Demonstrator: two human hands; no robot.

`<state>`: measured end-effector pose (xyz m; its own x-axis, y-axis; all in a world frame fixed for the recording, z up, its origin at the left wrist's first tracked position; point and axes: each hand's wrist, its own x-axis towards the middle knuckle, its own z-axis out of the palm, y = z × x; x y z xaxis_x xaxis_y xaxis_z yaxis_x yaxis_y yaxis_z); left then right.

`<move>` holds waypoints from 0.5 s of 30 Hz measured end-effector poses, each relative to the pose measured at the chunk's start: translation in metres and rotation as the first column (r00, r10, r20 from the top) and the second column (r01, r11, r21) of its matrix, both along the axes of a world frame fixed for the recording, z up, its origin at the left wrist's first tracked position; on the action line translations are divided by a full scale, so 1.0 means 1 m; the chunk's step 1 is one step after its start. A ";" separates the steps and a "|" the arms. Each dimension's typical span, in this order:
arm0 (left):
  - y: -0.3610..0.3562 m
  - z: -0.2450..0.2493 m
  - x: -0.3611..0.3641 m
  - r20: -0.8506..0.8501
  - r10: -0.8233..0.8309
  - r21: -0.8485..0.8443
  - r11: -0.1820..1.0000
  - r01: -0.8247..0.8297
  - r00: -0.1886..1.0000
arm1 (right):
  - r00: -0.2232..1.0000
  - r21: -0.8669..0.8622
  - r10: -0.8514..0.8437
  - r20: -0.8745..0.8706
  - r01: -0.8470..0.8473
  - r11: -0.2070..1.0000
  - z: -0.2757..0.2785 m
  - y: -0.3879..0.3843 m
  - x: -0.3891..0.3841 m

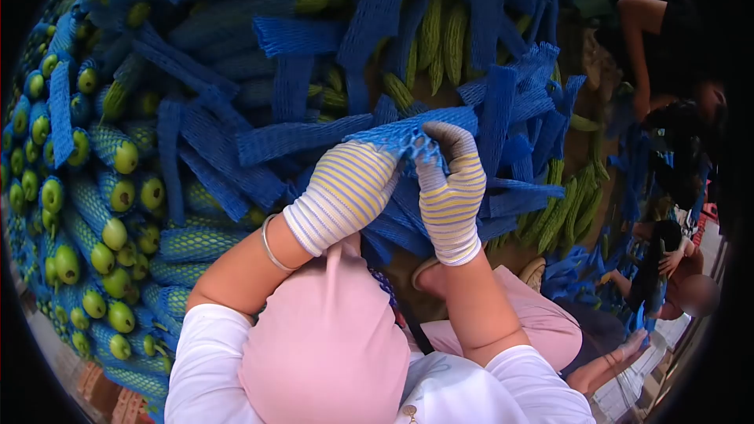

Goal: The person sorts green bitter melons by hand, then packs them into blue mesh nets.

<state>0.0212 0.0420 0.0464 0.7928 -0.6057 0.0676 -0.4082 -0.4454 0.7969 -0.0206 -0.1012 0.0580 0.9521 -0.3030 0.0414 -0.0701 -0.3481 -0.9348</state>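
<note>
Both my hands wear white and yellow striped knit gloves. A blue foam net sleeve (455, 121) stretches between them, its near end bunched up around my fingers. My left hand (351, 188) is closed on that end, back of the glove upward. Thumb and fingers of my right hand (454, 192) pinch the bunched mesh from the other side. Whether anything lies inside the sleeve is hidden. Many loose flat blue sleeves (302, 140) lie heaped just beyond my hands. Bare green bitter gourds (567, 208) lie on the right of them.
Sleeved gourds (114, 234) are stacked high on the left, their green ends facing out. More bare gourds (444, 35) lie at the far side among sleeves. A pink cloth cap (326, 345) fills the bottom middle. Other people sit at the right, one with a hand (671, 261) showing.
</note>
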 end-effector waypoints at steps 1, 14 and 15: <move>0.000 -0.005 0.002 -0.176 -0.038 0.082 0.995 0.053 0.984 | 0.999 0.051 -0.014 -0.040 0.016 0.999 -0.006 0.008 -0.006; -0.002 -0.050 0.015 -0.113 -0.162 0.207 0.961 0.183 0.980 | 0.937 0.616 0.207 -0.282 0.011 0.788 -0.016 0.017 -0.009; -0.004 -0.060 0.017 -0.115 -0.161 0.207 0.961 0.182 0.980 | 0.888 0.581 0.292 -0.356 -0.034 0.813 -0.015 0.018 -0.010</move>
